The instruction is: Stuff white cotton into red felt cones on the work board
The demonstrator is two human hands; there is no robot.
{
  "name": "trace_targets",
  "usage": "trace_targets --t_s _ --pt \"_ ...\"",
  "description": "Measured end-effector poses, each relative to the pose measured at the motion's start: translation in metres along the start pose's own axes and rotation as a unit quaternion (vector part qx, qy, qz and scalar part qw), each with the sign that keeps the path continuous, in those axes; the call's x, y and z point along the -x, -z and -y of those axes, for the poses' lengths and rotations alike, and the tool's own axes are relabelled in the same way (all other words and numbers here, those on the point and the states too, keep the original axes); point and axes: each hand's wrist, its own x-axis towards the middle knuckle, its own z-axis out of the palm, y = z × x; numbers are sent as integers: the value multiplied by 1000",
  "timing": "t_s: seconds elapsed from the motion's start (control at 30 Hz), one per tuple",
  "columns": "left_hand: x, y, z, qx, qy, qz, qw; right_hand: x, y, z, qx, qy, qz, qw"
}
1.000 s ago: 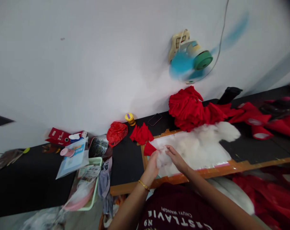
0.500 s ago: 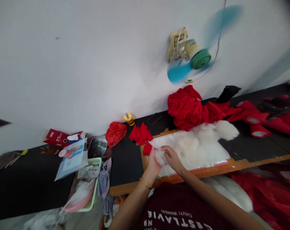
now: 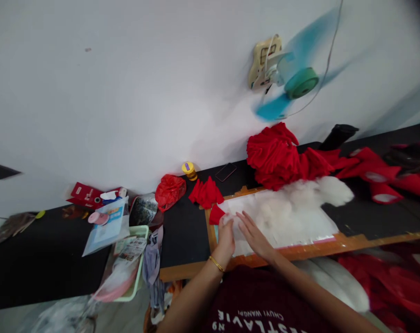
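Observation:
My left hand (image 3: 226,236), with a gold bangle at the wrist, is closed round a tuft of white stuffing (image 3: 236,223) at the table's front part. My right hand (image 3: 253,233) lies against the right side of that tuft, its fingers stretched out. A small red fabric piece (image 3: 216,215) is just beyond my left hand; whether the hand touches it I cannot tell. A large heap of white fluff (image 3: 286,206) spreads over the white sheet to the right. Several pointed red pieces (image 3: 206,193) lie behind my hands.
A big red fabric pile (image 3: 274,155) stands by the wall below a turning fan (image 3: 300,83). Along the back are a phone (image 3: 225,172), a yellow-lidded jar (image 3: 189,171) and a red plastic bag (image 3: 170,192). A green basket (image 3: 143,231) stands at the left.
My right hand's fingers have gone from curled to stretched out beside the white tuft. My left hand has turned and closed more round it. The whole view has shifted slightly.

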Motion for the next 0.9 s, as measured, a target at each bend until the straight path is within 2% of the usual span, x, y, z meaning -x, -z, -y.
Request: trace_targets --t_s 0.07,0.17,0.27,0.37,0.47,0.53,0.6,0.63,0.73,0.77,0.8,0.9 --pt "2 -4 8 6 6 6 1000 6 -14 -9 -2 -19 41 999" --pt "11 -12 21 40 62 28 997 12 -26 -26 9 -17 28 999" --pt "23 -17 34 67 125 51 989 16 -19 -45 39 -14 -24 999" --pt "30 -14 46 23 148 83 985 20 0 -57 48 -19 -55 997" --pt "23 -2 55 -166 69 98 979 22 25 -61 13 -85 -65 994" --pt "11 9 58 -274 -2 67 959 23 40 -63 -41 -158 -85 983" --pt "-4 18 58 -316 -38 33 947 26 51 -66 -104 -215 -111 965" --pt "-12 21 58 -350 -58 19 935 28 55 -67 -130 -229 -121 957" --pt "-31 24 61 -488 -123 -1 864 36 65 -69 -176 -242 -137 944" --pt "-35 23 62 -509 -139 0 849 39 67 -69 -188 -248 -138 940" --pt "-39 23 63 -508 -150 4 848 40 70 -68 -203 -256 -133 936" --pt "-47 20 60 -452 -168 20 876 39 73 -62 -252 -275 -96 923"
